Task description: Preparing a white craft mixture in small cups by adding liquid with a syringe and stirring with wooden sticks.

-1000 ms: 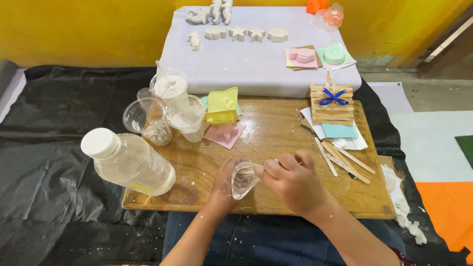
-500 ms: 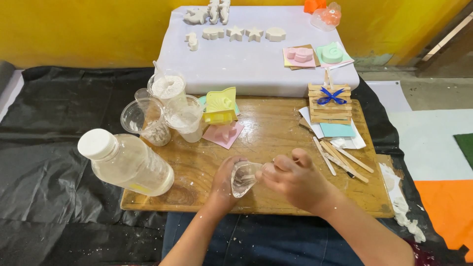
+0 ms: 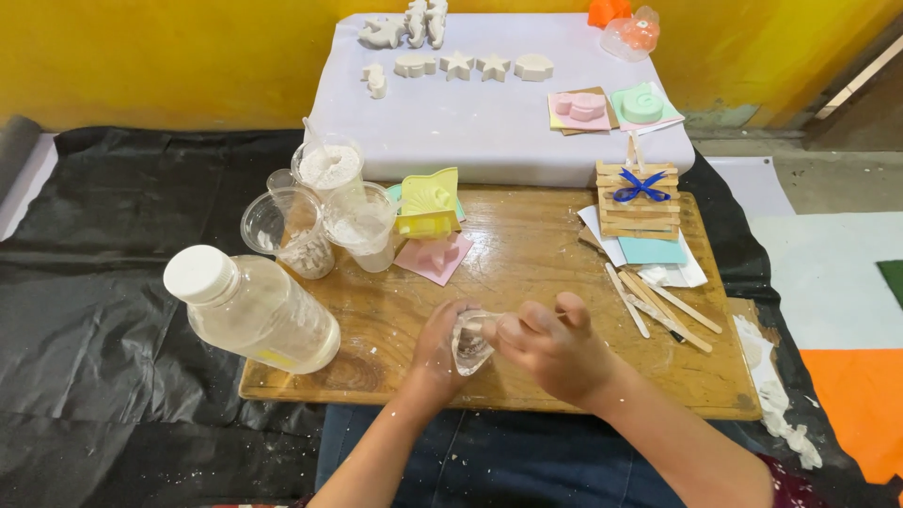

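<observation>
We hold a small clear plastic cup between both hands near the front edge of the wooden bench, about midway along it. Our left hand wraps around the cup from the left side, and our right hand closes on it from the right, fingers curled over its rim; the cup is tilted and its inside looks dusted white. Toward the front left corner a large clear bottle with a white cap lies tilted, reaching past the left edge. Behind it, near the back left corner, stand several plastic cups with white powder. A yellow mould and a pink mould sit just right of them. Wooden sticks lie near the right edge, in front of a stacked stick box with a blue bow.
</observation>
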